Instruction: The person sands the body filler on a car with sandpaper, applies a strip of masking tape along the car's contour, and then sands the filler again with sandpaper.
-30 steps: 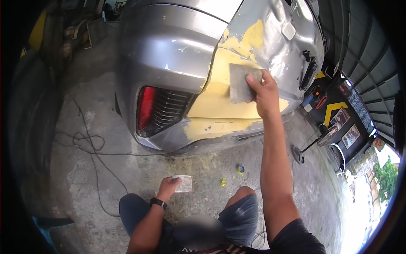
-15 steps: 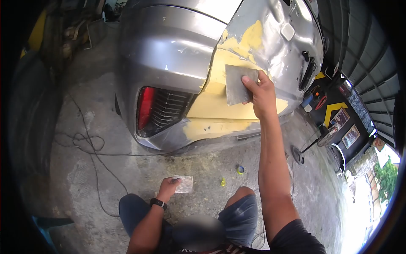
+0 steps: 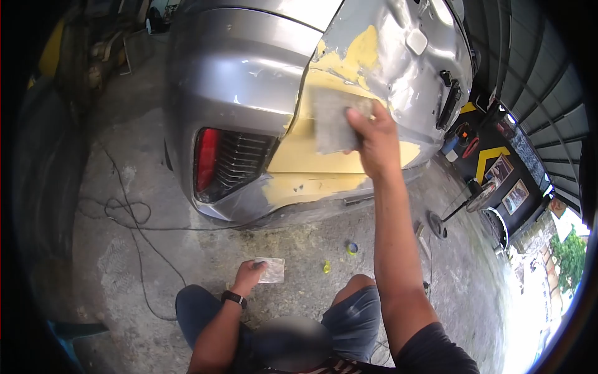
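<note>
My right hand [image 3: 377, 134] pinches a thin, flat grey rectangular sheet [image 3: 333, 128], thumb on the near face. It is over the yellow body filler [image 3: 311, 159] on the car's panel, blurred by motion; I cannot tell whether it touches. Low over the floor, my left hand [image 3: 248, 276] grips a smaller pale rectangular sheet [image 3: 273, 270] between thumb and fingers. Whether either sheet is sandpaper or a spreader is not clear. The silver-grey car [image 3: 249, 81] has a red and black tail light [image 3: 230, 162] to the left of the filler.
A dark cable [image 3: 140, 225] loops across the concrete floor at left and runs under the car. Two small round items, one blue [image 3: 352, 249] and one yellow-green [image 3: 326, 267], lie before my knees. A stand with a round base [image 3: 437, 225] is at right.
My right hand and its grey sheet have shifted left across the filler, and the sheet is now blurred. The view has turned slightly. My left hand stays put.
</note>
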### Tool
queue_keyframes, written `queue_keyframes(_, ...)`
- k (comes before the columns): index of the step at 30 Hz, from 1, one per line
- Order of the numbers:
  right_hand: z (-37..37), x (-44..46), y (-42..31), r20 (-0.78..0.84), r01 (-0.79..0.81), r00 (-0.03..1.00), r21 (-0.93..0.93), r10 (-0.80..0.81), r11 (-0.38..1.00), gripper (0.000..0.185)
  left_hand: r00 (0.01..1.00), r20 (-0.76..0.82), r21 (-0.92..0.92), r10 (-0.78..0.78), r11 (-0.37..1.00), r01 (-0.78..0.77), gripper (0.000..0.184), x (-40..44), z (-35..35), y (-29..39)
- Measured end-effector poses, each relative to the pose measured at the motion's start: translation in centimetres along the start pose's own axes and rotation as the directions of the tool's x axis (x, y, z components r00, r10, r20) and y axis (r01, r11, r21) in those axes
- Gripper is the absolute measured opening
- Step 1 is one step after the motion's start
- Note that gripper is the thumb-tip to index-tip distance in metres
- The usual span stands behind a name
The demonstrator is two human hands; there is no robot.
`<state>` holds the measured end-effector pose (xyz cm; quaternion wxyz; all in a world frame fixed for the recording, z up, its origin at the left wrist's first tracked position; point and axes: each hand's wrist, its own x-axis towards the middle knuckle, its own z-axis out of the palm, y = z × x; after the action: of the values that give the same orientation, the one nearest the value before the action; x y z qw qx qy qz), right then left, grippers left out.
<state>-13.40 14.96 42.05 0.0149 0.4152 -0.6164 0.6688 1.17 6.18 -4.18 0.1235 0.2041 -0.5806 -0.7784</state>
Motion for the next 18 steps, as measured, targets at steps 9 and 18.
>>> queue_keyframes(9,-5.4,0.1,2.8,-0.102,-0.015,0.995,0.036,0.019,0.999,0.033,1.0,-0.005,-0.017,-0.011,1.0,0.011,0.029,0.2,-0.2,-0.5)
queue_keyframes(18,-4.6,-0.5,3.8,-0.16,-0.07,0.983,0.109,0.087,0.992,0.028,0.999,0.012,-0.02,-0.034,0.999,0.034,0.028,-0.3,0.3,0.6)
